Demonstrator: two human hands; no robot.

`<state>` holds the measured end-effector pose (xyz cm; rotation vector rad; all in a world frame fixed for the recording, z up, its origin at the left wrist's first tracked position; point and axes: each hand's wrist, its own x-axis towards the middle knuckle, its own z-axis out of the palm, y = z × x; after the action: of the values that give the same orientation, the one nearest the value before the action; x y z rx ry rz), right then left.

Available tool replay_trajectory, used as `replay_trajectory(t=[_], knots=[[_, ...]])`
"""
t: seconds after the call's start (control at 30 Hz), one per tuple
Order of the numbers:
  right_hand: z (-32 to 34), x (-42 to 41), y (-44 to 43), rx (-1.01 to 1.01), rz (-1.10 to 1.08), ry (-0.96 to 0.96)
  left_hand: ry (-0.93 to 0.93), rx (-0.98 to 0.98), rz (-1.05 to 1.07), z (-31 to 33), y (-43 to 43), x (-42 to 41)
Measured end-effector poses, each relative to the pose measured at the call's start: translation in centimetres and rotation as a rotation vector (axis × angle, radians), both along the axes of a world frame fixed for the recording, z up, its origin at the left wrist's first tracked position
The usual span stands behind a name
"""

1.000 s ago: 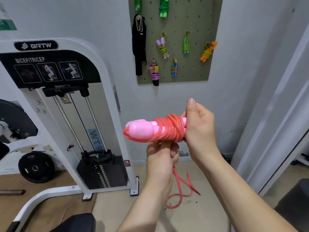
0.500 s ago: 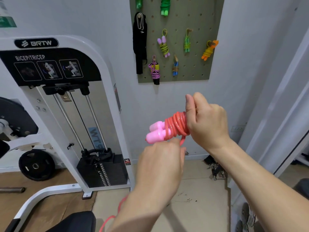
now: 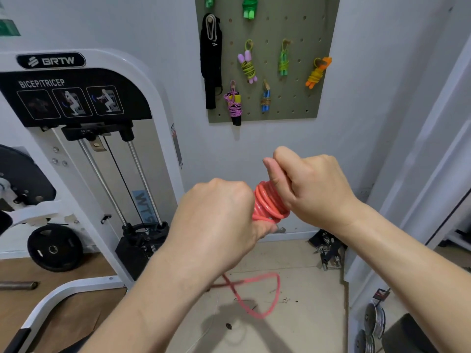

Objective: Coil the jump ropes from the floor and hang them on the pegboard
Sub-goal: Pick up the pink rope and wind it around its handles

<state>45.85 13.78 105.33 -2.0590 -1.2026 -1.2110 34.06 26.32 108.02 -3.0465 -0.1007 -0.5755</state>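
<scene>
The rope (image 3: 270, 202) sits mid-frame as a tight pink coil, clamped between both hands. The left hand (image 3: 216, 220), at its 9 o'clock, is a fist curled round that end and hides the handles. The right hand (image 3: 313, 189), at 3 o'clock, wraps its fingers round the other end, thumb laid against the turns. A loose tail (image 3: 257, 299) hangs blurred at 6 o'clock above the floor (image 3: 305, 276), so the winding looks unfinished. To finish well, the right grip should anchor the coil firmly, each new turn should lie touching the last, the tail should be drawn taut, and a short loop left for a peg. The pegboard (image 3: 300, 103) at 12 o'clock shows bare holes at its lower right, under the orange bundle (image 3: 317, 72).
</scene>
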Motion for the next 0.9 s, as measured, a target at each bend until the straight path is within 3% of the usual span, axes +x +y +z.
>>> replay_trajectory(t=[0.17, 0.33, 0.43, 0.53, 0.6, 0.67, 0.77, 0.83, 0.9], knots=[[0.6, -0.7, -0.5, -0.057, 0.120, 0.075, 0.074, -0.254, -0.071, 1.3, 0.7, 0.2], [2.0, -2.4, -0.7, -0.323, 0.252, 0.179, 0.317, -0.418, -0.227, 0.8, 2.3, 0.9], [2.7, -2.7, -0.3, -0.409, 0.371, 0.406, 0.477, -0.787, -0.504, 0.1, 3.0, 1.3], [2.4, -2.3, 0.3, -0.241, 0.527, 0.688, 0.529, -1.140, -0.661, -1.2, 3.6, 1.7], [2.0, -1.5, 0.7, 0.000, 0.530, 0.838, 0.440, -1.313, -0.601, -2.3, 3.7, 2.1], [1.1, -1.2, 0.7, 0.258, 0.502, 1.052, 0.210, -1.469, -0.455, -3.3, 3.3, 2.6], [-2.6, -2.7, 0.9, 0.278, 0.497, 1.366, -0.167, -1.725, -0.166, -4.7, 1.7, 3.4], [-5.4, -4.3, 2.1, 0.283, 0.478, 1.361, -0.289, -1.833, -0.062, -5.8, 0.7, 3.8], [-7.0, -4.7, 2.9, 0.442, 0.404, 1.299, -0.326, -1.865, -0.010, -6.7, 0.3, 3.9]])
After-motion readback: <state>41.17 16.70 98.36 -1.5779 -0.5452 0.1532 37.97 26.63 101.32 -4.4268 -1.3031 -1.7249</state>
